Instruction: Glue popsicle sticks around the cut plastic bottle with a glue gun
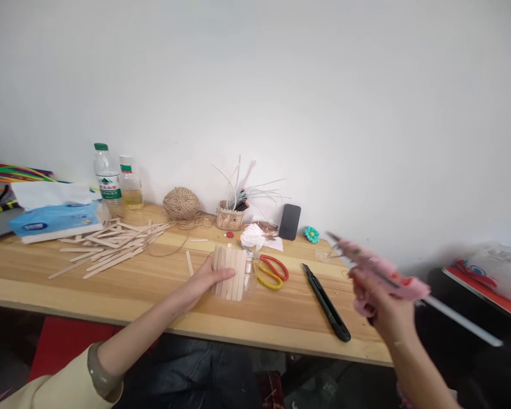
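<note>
Left hand (206,278): flat on the light wooden tabletop (162,284), fingers extended, grip apart, pressing on the left edge of a small panel of pale wooden craft sticks laid side by side (232,274). Panel near the tabletop's middle, between the hand and a pair of red and yellow scissors (272,271); long axis of each stick running away from the body, toward the wall.

Right hand (383,309): raised over the right end of the tabletop, grip clamped on a blurred pink glue gun (377,272). Long axis of the gun tilted; nozzle pointing up and left, a white glue stick (462,321) projecting down and right from its rear.

Between panel and gun: black utility knife (326,304), lying diagonally. At far left: scattered loose wooden sticks (111,247).
</note>
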Motion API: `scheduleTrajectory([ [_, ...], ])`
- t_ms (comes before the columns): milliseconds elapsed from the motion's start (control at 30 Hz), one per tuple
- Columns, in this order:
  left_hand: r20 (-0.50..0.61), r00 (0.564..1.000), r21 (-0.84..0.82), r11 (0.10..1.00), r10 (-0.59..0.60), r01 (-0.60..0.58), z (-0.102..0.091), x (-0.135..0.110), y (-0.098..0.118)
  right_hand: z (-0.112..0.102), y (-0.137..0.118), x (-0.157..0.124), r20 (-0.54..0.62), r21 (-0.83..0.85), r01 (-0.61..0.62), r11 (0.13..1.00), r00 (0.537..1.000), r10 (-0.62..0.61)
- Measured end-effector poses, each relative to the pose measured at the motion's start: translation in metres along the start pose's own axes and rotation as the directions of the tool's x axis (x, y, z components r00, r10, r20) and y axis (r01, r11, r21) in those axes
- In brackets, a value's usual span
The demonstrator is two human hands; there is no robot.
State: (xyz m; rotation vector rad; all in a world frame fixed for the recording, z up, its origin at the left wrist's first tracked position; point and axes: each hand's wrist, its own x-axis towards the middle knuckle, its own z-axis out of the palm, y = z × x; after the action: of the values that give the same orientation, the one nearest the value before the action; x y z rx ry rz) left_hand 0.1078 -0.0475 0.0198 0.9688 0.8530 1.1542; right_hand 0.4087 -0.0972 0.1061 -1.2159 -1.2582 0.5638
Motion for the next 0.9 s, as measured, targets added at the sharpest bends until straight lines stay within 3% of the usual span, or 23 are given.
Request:
scheduleTrajectory([
  [67, 0.011, 1.000, -0.009, 1.000, -0.006, 0.006, 0.003, 0.002, 0.001, -0.013, -0.016, 0.018, -0.134, 0.079, 0.110, 0.991, 0.986, -0.098],
  [133, 0.041, 0.999, -0.021, 1.000, -0.003, 0.004, 0.010, 0.006, 0.001, -0.016, -0.027, 0.028, -0.151, 0.084, 0.142, 0.986, 0.980, -0.128],
  [233, 0.054, 0.999, -0.072, 0.997, 0.004, -0.001, 0.024, 0.017, -0.001, 0.000, -0.023, 0.028, 0.046, -0.035, -0.014, 0.999, 0.999, 0.016],
  [300, 0.041, 0.999, -0.118, 0.993, -0.007, 0.012, 0.032, 0.025, -0.003, 0.018, -0.011, 0.022, 0.211, -0.151, -0.098, 0.984, 0.969, 0.128],
  [433, 0.014, 0.999, -0.143, 0.989, -0.043, 0.044, 0.035, 0.035, -0.009, 0.050, 0.011, 0.010, 0.432, -0.230, -0.019, 0.973, 0.894, 0.119],
  [600, -0.025, 1.000, -0.129, 0.992, 0.009, -0.012, 0.032, 0.034, -0.013, 0.066, 0.012, 0.005, 0.487, -0.263, 0.060, 0.963, 0.870, 0.078],
  [900, -0.065, 0.995, -0.117, 0.990, 0.072, -0.080, 0.029, 0.034, -0.016, 0.066, 0.016, 0.004, 0.503, -0.305, 0.058, 0.951, 0.858, 0.109],
])
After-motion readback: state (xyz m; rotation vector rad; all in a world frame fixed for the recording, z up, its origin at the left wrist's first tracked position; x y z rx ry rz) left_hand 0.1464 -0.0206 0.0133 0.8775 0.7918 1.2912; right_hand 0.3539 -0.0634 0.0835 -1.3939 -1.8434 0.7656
